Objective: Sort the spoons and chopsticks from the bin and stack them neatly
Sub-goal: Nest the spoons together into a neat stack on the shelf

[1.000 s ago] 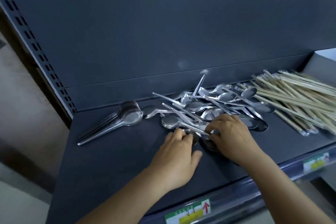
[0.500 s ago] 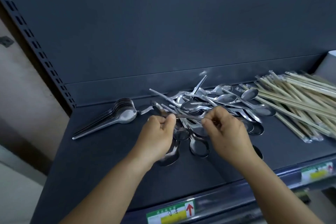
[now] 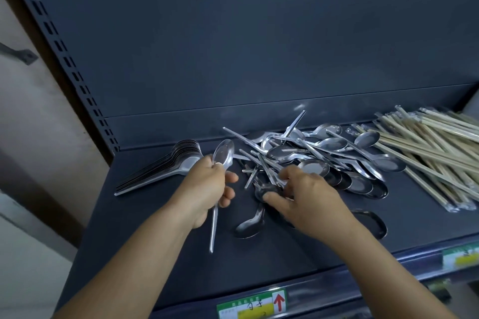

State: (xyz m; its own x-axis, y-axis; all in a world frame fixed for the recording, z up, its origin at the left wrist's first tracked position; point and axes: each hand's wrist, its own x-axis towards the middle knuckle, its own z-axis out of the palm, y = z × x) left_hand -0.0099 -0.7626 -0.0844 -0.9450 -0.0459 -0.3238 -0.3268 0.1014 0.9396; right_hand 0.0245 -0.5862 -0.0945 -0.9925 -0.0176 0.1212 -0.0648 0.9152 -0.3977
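just left of the left hand (image 3: 207,186), which grips one spoon (image 3: 222,156) bowl up, lies the nested stack (image 3: 166,167), onto which it is best laid bowl over bowl. half a second earlier this spoon was pinched by both hands; now the right hand (image 3: 308,197) is curled on a spoon in the loose pile (image 3: 324,153), chopsticks (image 3: 430,147) further right.

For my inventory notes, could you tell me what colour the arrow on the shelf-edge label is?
Red, pointing up, on the shelf-edge label; the head view shows it.
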